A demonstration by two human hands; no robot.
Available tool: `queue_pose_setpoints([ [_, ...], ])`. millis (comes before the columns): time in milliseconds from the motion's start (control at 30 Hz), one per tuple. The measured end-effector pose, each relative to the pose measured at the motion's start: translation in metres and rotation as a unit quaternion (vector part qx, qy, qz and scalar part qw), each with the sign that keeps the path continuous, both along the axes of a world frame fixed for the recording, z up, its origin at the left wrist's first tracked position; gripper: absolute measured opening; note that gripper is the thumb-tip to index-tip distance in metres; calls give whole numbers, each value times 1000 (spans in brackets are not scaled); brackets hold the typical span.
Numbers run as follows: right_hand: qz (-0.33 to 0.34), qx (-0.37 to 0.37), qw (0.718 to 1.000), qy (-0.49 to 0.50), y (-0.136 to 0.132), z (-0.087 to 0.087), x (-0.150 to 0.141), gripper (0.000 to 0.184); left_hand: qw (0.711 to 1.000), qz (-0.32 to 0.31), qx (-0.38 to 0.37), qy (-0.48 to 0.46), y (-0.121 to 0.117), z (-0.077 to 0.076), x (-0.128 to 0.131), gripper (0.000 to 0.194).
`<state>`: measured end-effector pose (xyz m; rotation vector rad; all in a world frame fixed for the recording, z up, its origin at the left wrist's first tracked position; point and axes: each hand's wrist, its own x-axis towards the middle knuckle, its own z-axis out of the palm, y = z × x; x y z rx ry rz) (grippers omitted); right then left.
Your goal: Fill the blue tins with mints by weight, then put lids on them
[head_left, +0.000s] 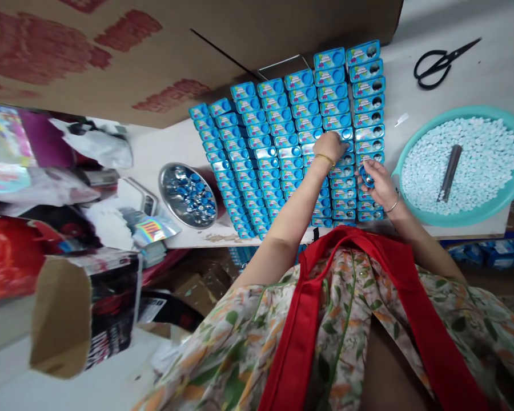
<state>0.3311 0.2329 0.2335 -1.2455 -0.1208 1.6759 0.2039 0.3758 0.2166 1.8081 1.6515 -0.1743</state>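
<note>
Rows of small blue boxes (286, 127) with printed tops stand close together on the table. Many have a blue round cap at one end; in the rightmost column (369, 103) the round openings show dark or whitish. My left hand (329, 147), a yellow bangle at its wrist, is closed with its fingertips down on a box in the second column from the right. What its fingers pinch is hidden. Just right of it, my right hand (377, 181) is closed around blue round caps (366, 178) with shiny undersides, above the rightmost column.
A metal bowl (163, 197) of blue caps stands left of the boxes. To the right is a turquoise basin (462, 220) of pale pellets with a dark tube (449, 173) on top. Black scissors (441, 65) lie behind it. A large cardboard box (171, 51) borders the far side.
</note>
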Motion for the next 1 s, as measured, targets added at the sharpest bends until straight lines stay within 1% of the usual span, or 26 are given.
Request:
queue_pose_setpoints([
  [133, -15, -25, 999, -29, -4, 0, -5, 26, 998, -28, 7, 52, 7, -2, 4, 27],
  [200, -21, -32, 998, -48, -5, -1, -8, 29, 997, -35, 15, 69, 7, -1, 6, 27],
  [267, -21, -32, 997, -65, -5, -3, -10, 36, 997, -34, 29, 58, 2, 3, 5, 22],
  [300, -20, -31, 997, -72, -6, -4, -11, 41, 998, -32, 40, 36, -2, 5, 3, 19],
  [367, -20, -28, 996, -79, -6, -6, -11, 50, 997, -29, 50, -50, -18, 9, -2, 14],
  [433, -19, -21, 996, -86, -6, -8, -13, 56, 984, -35, 24, -171, -41, 13, -10, 13],
  [500, -8, -17, 995, -97, -6, -10, -16, 58, 964, -41, -12, -264, -65, 16, -16, 18],
  [567, 9, -17, 994, -107, -5, -12, -20, 58, 958, -28, -8, -285, -82, 17, -19, 16],
  [600, 17, -18, 994, -109, -5, -12, -22, 58, 962, -12, 7, -271, -86, 17, -19, 12],
  [667, 26, -18, 994, -109, -6, -12, -24, 59, 975, 27, 37, -215, -82, 16, -18, 8],
  [733, 30, -16, 994, -108, -9, -11, -22, 61, 987, 49, 44, -148, -68, 15, -16, 9],
  [767, 34, -14, 993, -109, -10, -11, -20, 62, 991, 50, 42, -115, -60, 16, -14, 11],
  [867, 53, -7, 992, -114, -17, -9, -13, 65, 1000, 9, 7, -22, -37, 18, -6, 18],
  [933, 62, -1, 992, -114, -21, -8, -10, 66, 999, -20, -25, 29, -29, 20, -1, 24],
  [1000, 66, 2, 992, -109, -24, -7, -8, 65, 997, -34, -42, 61, -24, 21, 3, 28],
])
